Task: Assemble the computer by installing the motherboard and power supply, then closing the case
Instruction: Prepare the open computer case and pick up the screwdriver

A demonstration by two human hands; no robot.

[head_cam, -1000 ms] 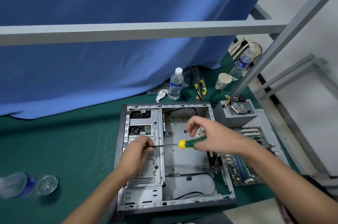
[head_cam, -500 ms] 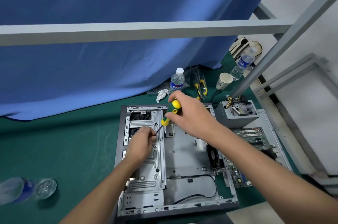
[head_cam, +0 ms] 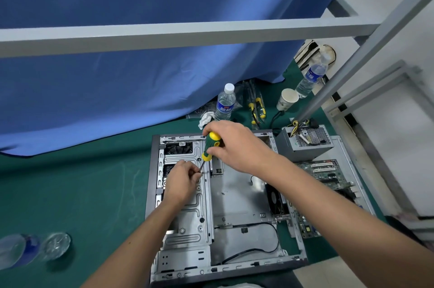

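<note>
An open grey computer case (head_cam: pixel 237 196) lies flat on the green table, its motherboard tray bare. My right hand (head_cam: pixel 237 146) grips the green and yellow handle of a screwdriver (head_cam: pixel 209 146), held steeply with the tip pointing down at the drive cage (head_cam: pixel 187 217) on the case's left side. My left hand (head_cam: pixel 182 182) pinches the screwdriver's shaft near the tip, over the cage. The grey power supply (head_cam: pixel 305 144) stands outside the case at its far right corner. The green motherboard (head_cam: pixel 326 172) lies right of the case on a metal side panel (head_cam: pixel 361 184).
Behind the case stand a water bottle (head_cam: pixel 225 103), a paper cup (head_cam: pixel 287 99), a second bottle (head_cam: pixel 311 77) and spare yellow-handled tools (head_cam: pixel 257 106). A lying bottle (head_cam: pixel 21 250) is at the near left. A grey frame bar (head_cam: pixel 187 34) crosses overhead; a blue curtain hangs behind.
My right hand swung the screwdriver from lying level across the case to nearly upright, handle now toward the far edge. My left hand stayed at the tip over the drive cage.
</note>
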